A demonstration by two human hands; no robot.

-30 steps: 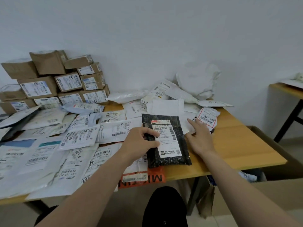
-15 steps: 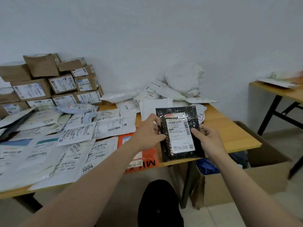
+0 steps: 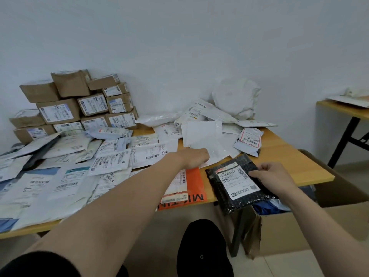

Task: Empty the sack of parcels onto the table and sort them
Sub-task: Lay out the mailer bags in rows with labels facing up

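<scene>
My right hand (image 3: 273, 177) grips a black bubble mailer (image 3: 237, 182) with a white label by its right edge, holding it over the table's front edge. My left hand (image 3: 194, 157) reaches forward with fingers curled onto a clear plastic pouch (image 3: 207, 144) lying mid-table; whether it grips the pouch is unclear. An orange mailer (image 3: 191, 188) lies below my left wrist. Many white flat mailers (image 3: 65, 180) cover the left of the wooden table (image 3: 289, 162). A crumpled white sack (image 3: 235, 98) rests against the wall.
Stacked brown cardboard boxes (image 3: 79, 108) stand at the back left against the wall. An open cardboard carton (image 3: 319, 226) with blue contents sits on the floor at the right. A second table (image 3: 343, 106) stands at far right.
My left hand let go of the black mailer and reached forward to the clear pouch. My right hand alone now holds the mailer, lowered and tilted to the right.
</scene>
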